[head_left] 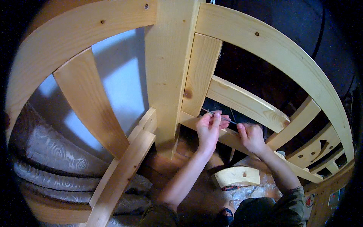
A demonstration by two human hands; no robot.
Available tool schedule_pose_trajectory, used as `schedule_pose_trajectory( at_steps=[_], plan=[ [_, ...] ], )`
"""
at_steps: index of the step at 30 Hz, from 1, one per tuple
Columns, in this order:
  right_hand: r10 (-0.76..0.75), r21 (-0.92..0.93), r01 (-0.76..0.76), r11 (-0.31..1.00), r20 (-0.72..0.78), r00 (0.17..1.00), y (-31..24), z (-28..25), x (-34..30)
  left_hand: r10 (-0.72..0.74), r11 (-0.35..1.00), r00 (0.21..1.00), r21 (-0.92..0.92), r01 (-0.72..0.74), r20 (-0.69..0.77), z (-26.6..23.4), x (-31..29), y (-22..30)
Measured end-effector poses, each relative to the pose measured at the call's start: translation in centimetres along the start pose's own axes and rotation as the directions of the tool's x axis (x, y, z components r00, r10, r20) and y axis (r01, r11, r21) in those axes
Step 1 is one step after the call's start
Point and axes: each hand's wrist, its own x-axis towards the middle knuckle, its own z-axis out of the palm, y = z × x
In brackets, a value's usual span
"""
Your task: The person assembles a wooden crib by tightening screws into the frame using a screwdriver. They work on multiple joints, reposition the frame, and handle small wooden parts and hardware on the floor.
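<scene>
My left hand [208, 128] pinches a thin grey metal rod [232, 122] between thumb and fingers, its other fingers partly spread. Its left end reaches toward the lower end of a short upright wooden board [200, 72], beside the thick pale post [164, 75]. At the right end of the rod, my right hand [252, 139] is closed in a fist around it. Whether the rod is a screwdriver or a hex key I cannot tell. Both hands are just above the lower wooden rail [189, 118], below a slanting middle slat [247, 102].
A curved top rail [264, 34] arches over the right frame, with a cut-out panel [314, 149] farther right. On the floor lie a loose wooden piece [242, 174], a red-and-black tool [230, 188] and clear plastic [249, 193]. Patterned grey cushions [68, 151] are at left.
</scene>
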Motion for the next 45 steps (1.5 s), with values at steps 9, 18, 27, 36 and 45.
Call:
schedule_pose_trajectory(
  at_steps=[9,18,27,36,45],
  plan=[
    [0.301,0.528,-0.848,-0.044,0.817,0.492,-1.4,-2.0,2.1,-0.068,0.993,0.998,-0.099,0.069,0.007,0.3,0.6,0.1],
    [-0.439,-0.299,0.389,0.872,-0.123,0.890,-0.1,-0.9,0.3,-0.070,0.992,0.997,-0.102,0.072,0.027,0.2,0.4,0.3],
    [0.402,0.755,-0.603,0.258,0.483,0.778,0.8,-0.4,1.9,-0.040,0.997,0.999,-0.059,0.041,0.023,0.1,0.5,-0.1],
    [-0.377,-0.611,0.270,0.744,-0.049,0.925,-1.0,-1.4,0.2,-0.063,0.998,0.997,-0.014,0.063,0.036,-0.4,0.6,0.5],
    [-0.502,-0.645,0.366,0.671,-0.031,0.865,0.6,-0.9,0.1,-0.103,0.993,0.988,-0.042,0.109,0.116,-0.7,0.8,0.5]
  ],
)
